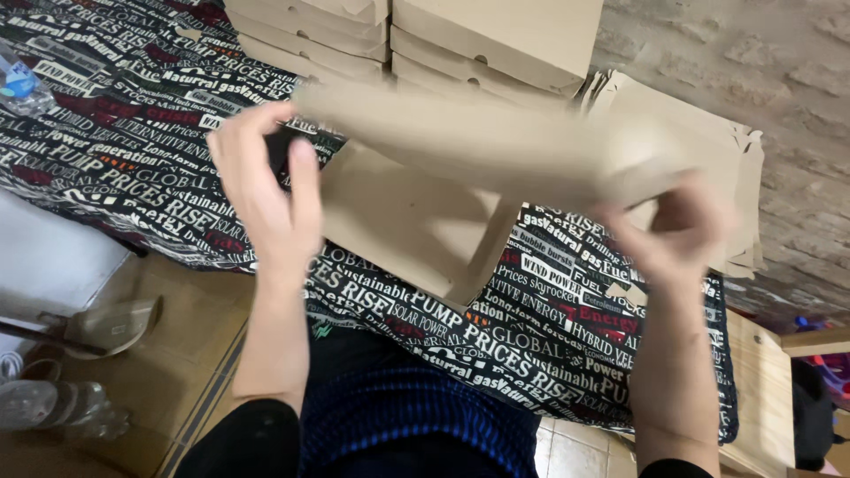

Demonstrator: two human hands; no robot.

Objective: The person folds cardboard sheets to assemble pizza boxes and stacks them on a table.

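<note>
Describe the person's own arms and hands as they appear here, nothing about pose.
Both forearms are bare. The left hand and right hand wear no gloves, and no rings or watch show. Black sleeve cuffs sit pushed up near the elbows. The right hand is motion-blurred.

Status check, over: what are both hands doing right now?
Left hand and right hand both gripping a flat cardboard box blank, partly folded. Finished boxes stacked behind. Nothing blocking.

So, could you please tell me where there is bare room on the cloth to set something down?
Free: the printed cloth left of the left hand, up to the plastic bottle, and the near strip below the cardboard sheet. Crowded: the far edge with stacked boxes and the flat cardboard pile behind the right hand.
</note>
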